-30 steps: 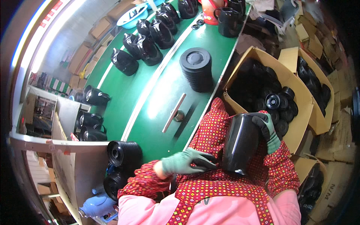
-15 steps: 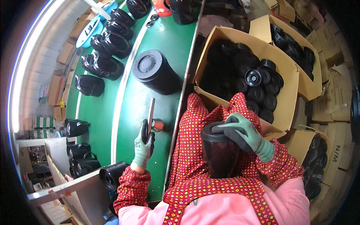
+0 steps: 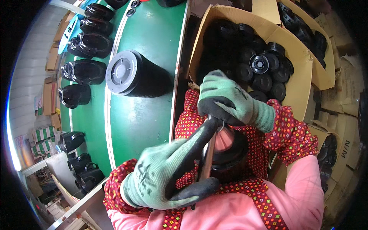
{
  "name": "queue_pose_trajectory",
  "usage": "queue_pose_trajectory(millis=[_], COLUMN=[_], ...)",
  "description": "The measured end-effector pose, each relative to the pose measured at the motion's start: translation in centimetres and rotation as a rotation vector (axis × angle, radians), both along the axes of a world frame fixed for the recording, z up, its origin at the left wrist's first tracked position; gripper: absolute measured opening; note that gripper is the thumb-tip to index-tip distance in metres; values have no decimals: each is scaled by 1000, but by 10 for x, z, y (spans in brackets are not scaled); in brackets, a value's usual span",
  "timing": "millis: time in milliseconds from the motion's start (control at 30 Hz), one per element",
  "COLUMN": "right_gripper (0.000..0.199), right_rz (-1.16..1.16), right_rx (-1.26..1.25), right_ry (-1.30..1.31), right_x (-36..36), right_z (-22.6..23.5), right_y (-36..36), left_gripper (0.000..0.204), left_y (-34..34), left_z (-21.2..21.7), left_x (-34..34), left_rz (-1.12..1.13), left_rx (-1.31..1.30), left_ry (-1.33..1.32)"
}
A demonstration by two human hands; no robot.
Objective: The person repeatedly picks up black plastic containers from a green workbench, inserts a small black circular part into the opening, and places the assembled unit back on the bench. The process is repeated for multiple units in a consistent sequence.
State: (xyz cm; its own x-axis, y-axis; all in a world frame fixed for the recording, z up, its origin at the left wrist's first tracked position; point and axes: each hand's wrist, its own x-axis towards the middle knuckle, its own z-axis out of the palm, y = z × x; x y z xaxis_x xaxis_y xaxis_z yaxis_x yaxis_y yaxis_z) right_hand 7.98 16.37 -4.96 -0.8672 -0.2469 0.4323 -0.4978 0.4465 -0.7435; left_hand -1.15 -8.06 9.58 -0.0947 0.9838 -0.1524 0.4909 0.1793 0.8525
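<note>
Green workbench (image 3: 145,111) running up the centre, open cardboard boxes (image 3: 299,76) at right, pale wall (image 3: 28,76) and stacked cartons (image 3: 48,65) at left

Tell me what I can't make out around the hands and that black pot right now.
Head view:
- Black pot: mostly covered by both gloved hands; only part of the rim and pinkish inside show.
- Metal tool: tip hidden under right hand; handle end under left hand.
- Cardboard box: its depths too dark.

Bright, even light is falling across the green worktop (image 3: 145,115), its gloss throwing back pale sheen; straight edges are bowing toward the black fisheye rim; the near gloved hands (image 3: 168,176) are looming slightly soft; the box interior is sitting in shadow.
</note>
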Motion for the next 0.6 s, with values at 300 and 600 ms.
queue_pose_trajectory(millis=[300, 600], right_gripper=[34, 44], right_rz=[331, 170], right_rx=[-618, -469], right_ry=[-266, -141], right_x=[4, 12], right_z=[-91, -71], right_y=[-21, -35], left_gripper=[54, 50], left_y=[84, 91], left_z=[-46, -56], left_x=[75, 75], left_rz=[-174, -174], left_rx=[222, 276], left_ry=[303, 169])
